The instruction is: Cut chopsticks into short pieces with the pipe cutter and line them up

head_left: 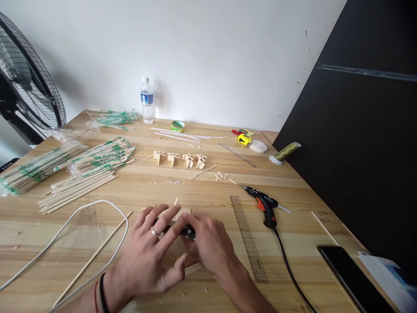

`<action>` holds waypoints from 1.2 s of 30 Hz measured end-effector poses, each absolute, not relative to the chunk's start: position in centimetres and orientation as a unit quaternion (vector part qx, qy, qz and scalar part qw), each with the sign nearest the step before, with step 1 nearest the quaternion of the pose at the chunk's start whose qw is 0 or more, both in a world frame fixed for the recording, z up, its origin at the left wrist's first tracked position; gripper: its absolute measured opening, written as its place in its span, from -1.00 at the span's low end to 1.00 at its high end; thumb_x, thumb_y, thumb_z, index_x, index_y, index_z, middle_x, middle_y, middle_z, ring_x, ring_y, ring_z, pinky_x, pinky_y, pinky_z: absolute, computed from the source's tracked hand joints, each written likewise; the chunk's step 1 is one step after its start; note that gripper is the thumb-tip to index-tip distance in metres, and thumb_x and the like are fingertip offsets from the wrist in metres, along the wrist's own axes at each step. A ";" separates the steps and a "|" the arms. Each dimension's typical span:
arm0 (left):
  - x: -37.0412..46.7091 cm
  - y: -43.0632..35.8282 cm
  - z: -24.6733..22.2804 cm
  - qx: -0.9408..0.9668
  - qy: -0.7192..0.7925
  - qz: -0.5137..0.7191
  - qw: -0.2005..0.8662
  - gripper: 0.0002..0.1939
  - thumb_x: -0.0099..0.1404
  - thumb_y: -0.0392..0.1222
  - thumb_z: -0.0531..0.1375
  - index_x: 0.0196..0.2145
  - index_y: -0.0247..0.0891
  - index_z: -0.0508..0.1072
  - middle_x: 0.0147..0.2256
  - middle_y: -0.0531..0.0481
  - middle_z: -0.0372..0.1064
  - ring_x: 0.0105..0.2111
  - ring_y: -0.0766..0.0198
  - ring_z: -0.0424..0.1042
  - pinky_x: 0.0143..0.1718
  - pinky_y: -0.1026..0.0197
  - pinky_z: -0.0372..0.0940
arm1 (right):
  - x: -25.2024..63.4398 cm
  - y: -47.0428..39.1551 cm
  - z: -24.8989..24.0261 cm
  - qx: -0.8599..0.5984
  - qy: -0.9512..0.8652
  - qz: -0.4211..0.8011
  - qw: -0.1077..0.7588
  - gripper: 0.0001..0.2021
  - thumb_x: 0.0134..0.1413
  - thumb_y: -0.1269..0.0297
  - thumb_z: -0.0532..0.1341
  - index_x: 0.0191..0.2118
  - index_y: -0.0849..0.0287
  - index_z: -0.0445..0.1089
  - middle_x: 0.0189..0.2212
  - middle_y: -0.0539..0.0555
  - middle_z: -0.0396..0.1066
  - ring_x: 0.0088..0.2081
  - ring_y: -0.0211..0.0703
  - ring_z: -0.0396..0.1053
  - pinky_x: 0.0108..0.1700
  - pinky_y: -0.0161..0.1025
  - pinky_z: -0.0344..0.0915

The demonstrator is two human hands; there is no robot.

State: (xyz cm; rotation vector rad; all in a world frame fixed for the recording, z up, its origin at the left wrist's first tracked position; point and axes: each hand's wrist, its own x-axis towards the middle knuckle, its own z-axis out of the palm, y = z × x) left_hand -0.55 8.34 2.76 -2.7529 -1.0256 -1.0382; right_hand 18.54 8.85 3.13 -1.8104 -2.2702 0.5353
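Observation:
My left hand (153, 252), with a ring and dark wrist bands, lies over a small row of wooden sticks (182, 212) set side by side. Its fingers are stretched out and the thumb stands apart. A dark metal-and-black tool (187, 231) lies under those fingertips; its kind is mostly hidden. My right hand (210, 241) is closed around the right end of this tool, its fingertips meeting the left index finger. One thin stick (176, 201) pokes up beyond the row. Another pale strip (193, 268) lies beneath the hands.
Right of the hands lie a clear ruler (249, 239), a hot glue gun (265, 204) with its cord, and a phone (353, 278). Small stick assemblies (173, 159) stand farther back. Bundled chopsticks (97, 156) and a white cable (74, 211) are on the left; a water bottle (147, 104) stands behind.

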 end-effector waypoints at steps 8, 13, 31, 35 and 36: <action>-0.1 9.0 2.5 -0.884 -0.285 -0.369 -0.029 -0.47 0.22 -0.20 0.22 0.13 -0.43 0.39 -0.04 -0.30 0.50 0.04 -0.11 0.44 0.12 -0.13 0.34 | 17.9 8.5 3.2 -0.624 -0.751 0.207 0.065 -0.88 0.28 0.25 0.28 -0.13 0.09 0.55 -0.20 0.11 0.62 -0.19 0.02 0.58 -0.21 -0.22 0.29; -0.3 9.3 2.6 -0.880 -0.288 -0.374 -0.057 -0.49 0.24 -0.21 0.20 0.14 -0.36 0.36 -0.07 -0.27 0.51 -0.02 -0.08 0.48 0.06 -0.17 0.42 | 17.9 8.5 3.1 -0.620 -0.755 0.200 0.073 -0.90 0.25 0.30 0.31 -0.13 0.10 0.55 -0.21 0.13 0.64 -0.21 0.01 0.60 -0.25 -0.24 0.28; -0.5 7.9 2.7 -0.875 -0.265 -0.398 -0.077 -0.49 0.21 -0.30 0.20 0.13 -0.44 0.38 -0.08 -0.30 0.45 -0.03 -0.07 0.42 0.04 -0.15 0.38 | 18.7 8.7 2.2 -0.569 -0.809 0.113 0.100 -0.97 0.09 0.40 0.33 -0.35 0.13 0.49 -0.40 0.06 0.62 -0.37 -0.09 0.53 -0.37 -0.24 0.07; -0.7 7.5 3.2 -0.862 -0.261 -0.412 -0.134 -0.48 0.20 -0.34 0.18 0.14 -0.41 0.37 -0.09 -0.27 0.43 -0.07 -0.03 0.43 -0.02 -0.08 0.42 | 19.5 8.7 2.6 -0.516 -0.841 0.135 0.093 -0.95 0.07 0.40 0.33 -0.35 0.11 0.51 -0.41 0.02 0.62 -0.40 -0.13 0.51 -0.38 -0.25 0.07; -0.8 7.4 3.3 -0.859 -0.259 -0.416 -0.151 -0.48 0.21 -0.35 0.17 0.15 -0.41 0.36 -0.10 -0.26 0.43 -0.08 -0.01 0.43 -0.03 -0.07 0.42 | 19.7 8.7 2.8 -0.498 -0.851 0.144 0.089 -0.94 0.04 0.41 0.33 -0.36 0.10 0.52 -0.41 0.01 0.61 -0.41 -0.14 0.50 -0.38 -0.25 0.07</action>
